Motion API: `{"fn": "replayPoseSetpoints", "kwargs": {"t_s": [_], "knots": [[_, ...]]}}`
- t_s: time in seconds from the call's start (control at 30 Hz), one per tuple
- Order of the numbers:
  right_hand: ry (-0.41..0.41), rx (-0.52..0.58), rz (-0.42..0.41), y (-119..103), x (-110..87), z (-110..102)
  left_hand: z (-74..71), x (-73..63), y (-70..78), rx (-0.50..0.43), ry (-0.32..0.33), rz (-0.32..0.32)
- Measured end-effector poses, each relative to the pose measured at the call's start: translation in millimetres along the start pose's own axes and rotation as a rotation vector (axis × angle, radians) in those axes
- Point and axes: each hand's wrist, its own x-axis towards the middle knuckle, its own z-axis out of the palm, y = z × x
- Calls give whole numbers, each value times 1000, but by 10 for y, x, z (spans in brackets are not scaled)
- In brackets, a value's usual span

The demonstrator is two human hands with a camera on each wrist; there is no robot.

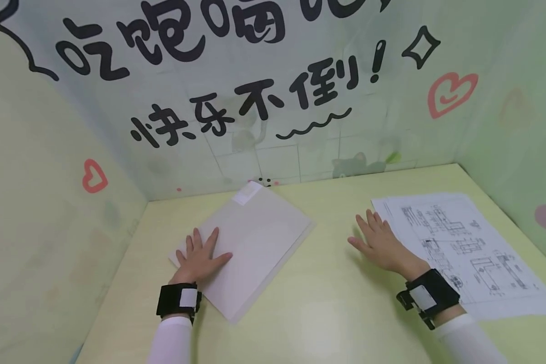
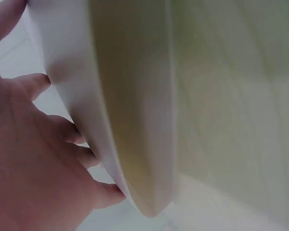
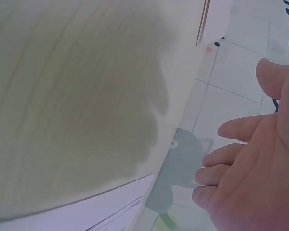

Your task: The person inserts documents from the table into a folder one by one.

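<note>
A flat white folder or sheaf of paper [image 1: 264,242], with a small label at its far corner, lies turned at an angle on the left half of the table. On its left part rests my left hand [image 1: 197,260], fingers spread. The left wrist view shows those fingertips touching the white surface [image 2: 72,62], whose near edge bows up with a gap beneath. My right hand [image 1: 379,245] hovers over the table with straight fingers, holding nothing. It is nearest to a stack of printed technical drawings [image 1: 464,242], overlapping their left edge in the head view.
The pale yellow table [image 1: 300,323] meets a printed fabric wall [image 1: 318,151] at the back. Similar fabric walls stand at left and right. Each wrist carries a black strapped device [image 1: 179,299].
</note>
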Motion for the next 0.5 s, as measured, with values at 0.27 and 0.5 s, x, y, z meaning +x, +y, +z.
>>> {"fn": "replayPoseSetpoints", "kwargs": {"t_s": [0.27, 0.5], "knots": [[-1, 13, 9, 2, -2, 17, 41, -146, 157, 20, -24, -32], [-8, 25, 16, -9, -8, -8, 86, -269, 373, 46, -36, -26]]}}
